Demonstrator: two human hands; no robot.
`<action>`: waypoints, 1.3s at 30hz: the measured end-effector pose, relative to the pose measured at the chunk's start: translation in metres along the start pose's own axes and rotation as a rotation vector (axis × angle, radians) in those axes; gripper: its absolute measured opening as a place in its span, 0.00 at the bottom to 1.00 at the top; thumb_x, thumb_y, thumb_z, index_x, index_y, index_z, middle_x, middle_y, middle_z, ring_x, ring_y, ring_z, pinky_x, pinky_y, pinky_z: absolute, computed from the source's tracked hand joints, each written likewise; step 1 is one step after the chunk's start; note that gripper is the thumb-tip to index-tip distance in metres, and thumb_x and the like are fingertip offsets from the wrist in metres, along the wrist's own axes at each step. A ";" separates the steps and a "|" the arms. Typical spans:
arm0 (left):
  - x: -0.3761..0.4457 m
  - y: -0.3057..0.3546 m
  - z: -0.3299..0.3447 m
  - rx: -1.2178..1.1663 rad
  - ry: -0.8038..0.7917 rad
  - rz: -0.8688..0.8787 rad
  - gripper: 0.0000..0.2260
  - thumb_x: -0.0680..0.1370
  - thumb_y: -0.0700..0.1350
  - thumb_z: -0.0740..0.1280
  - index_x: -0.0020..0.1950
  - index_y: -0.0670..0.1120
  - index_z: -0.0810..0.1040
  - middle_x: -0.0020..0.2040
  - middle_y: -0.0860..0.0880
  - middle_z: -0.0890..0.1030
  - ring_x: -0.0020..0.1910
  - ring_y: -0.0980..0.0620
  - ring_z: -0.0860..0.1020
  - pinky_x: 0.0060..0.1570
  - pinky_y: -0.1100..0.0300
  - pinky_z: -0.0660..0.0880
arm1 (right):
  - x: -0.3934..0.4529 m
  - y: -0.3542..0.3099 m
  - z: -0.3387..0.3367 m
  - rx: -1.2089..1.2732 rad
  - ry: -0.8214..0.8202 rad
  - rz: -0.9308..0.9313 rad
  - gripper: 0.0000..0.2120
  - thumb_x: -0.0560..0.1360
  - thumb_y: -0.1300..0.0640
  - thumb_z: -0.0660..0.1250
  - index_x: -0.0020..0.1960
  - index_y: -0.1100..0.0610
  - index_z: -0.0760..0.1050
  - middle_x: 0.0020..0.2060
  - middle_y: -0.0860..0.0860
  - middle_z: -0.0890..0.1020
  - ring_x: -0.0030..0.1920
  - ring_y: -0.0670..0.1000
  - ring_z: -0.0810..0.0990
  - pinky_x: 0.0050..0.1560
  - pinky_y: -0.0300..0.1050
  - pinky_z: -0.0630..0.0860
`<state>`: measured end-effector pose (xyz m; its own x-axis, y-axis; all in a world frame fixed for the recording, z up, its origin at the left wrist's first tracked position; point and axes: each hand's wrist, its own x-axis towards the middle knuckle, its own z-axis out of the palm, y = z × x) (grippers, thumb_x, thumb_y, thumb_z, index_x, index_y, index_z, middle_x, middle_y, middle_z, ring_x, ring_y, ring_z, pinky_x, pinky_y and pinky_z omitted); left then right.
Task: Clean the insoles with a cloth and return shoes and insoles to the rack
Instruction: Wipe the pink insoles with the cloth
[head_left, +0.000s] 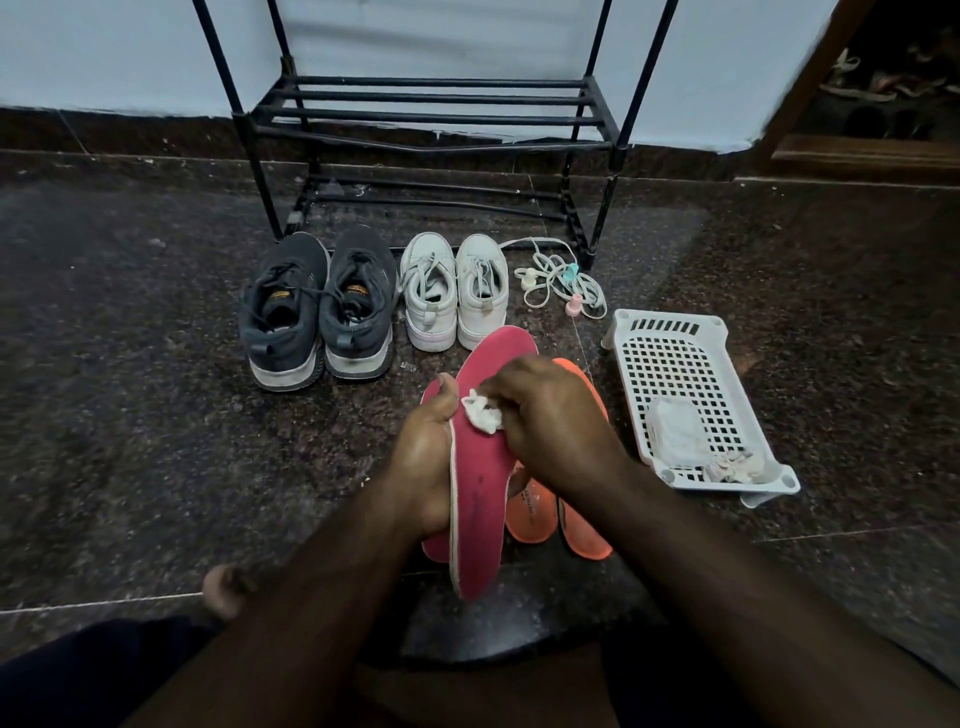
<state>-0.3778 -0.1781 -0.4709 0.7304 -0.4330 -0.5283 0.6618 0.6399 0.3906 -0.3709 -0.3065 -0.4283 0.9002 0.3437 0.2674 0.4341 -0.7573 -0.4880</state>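
Note:
My left hand (423, 457) grips a pink insole (480, 499) by its left edge, thumb on top, holding it up over the floor. My right hand (550, 415) pinches a small white cloth (482, 413) and presses it on the insole's middle. A second pink insole (434, 545) shows just behind the held one. Two orange insoles (530, 514) lie on the floor under my right wrist. A dark grey pair of shoes (317, 306) and a white pair (454, 288) stand in front of the black rack (431, 124), whose shelves hold nothing.
A white perforated basket (691, 395) with a wipes pack and a crumpled used cloth sits on the floor at the right. White laces with small clips (563, 283) lie by the rack's right leg. My bare foot (226, 590) rests at lower left. A wooden door frame stands far right.

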 end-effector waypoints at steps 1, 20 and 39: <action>-0.001 0.001 0.000 -0.024 -0.020 0.001 0.33 0.81 0.65 0.52 0.50 0.41 0.86 0.49 0.40 0.84 0.45 0.42 0.84 0.49 0.47 0.80 | -0.002 -0.003 0.002 -0.006 -0.044 -0.013 0.15 0.68 0.62 0.62 0.50 0.59 0.83 0.43 0.54 0.81 0.45 0.56 0.80 0.45 0.50 0.77; -0.011 0.004 0.008 0.053 0.005 -0.001 0.29 0.83 0.64 0.50 0.57 0.42 0.79 0.46 0.39 0.85 0.41 0.41 0.85 0.42 0.46 0.82 | -0.002 0.003 0.007 -0.153 -0.075 -0.073 0.08 0.69 0.61 0.66 0.45 0.57 0.83 0.39 0.54 0.81 0.42 0.58 0.79 0.44 0.48 0.74; -0.005 0.003 0.001 0.273 0.013 0.026 0.28 0.78 0.65 0.58 0.52 0.41 0.81 0.38 0.40 0.83 0.30 0.46 0.79 0.30 0.56 0.78 | 0.010 0.016 -0.002 -0.075 0.037 -0.041 0.08 0.68 0.63 0.65 0.43 0.58 0.81 0.40 0.54 0.82 0.44 0.57 0.80 0.46 0.50 0.76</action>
<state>-0.3792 -0.1750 -0.4661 0.7464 -0.4099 -0.5242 0.6654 0.4546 0.5921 -0.3555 -0.3158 -0.4320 0.8792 0.3558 0.3171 0.4656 -0.7829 -0.4126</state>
